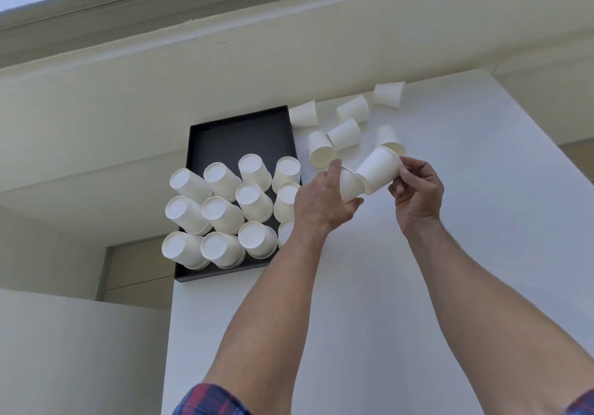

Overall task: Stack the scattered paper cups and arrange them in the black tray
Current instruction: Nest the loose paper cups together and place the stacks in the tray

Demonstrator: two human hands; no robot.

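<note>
A black tray (238, 135) lies at the left edge of the white table (450, 254). Several stacks of white paper cups (221, 215) stand upside down in its near half. My left hand (321, 202) grips one white cup (350, 185) just right of the tray. My right hand (418, 193) holds a second white cup (379, 168), its rim tilted down against the first cup. Several loose cups (345, 132) lie on their sides beyond my hands, near the table's far edge.
The far half of the tray holds no cups. The table drops off at the left, just beyond the tray, and a cream wall rises behind its far edge. My plaid sleeves (209, 401) show at the bottom.
</note>
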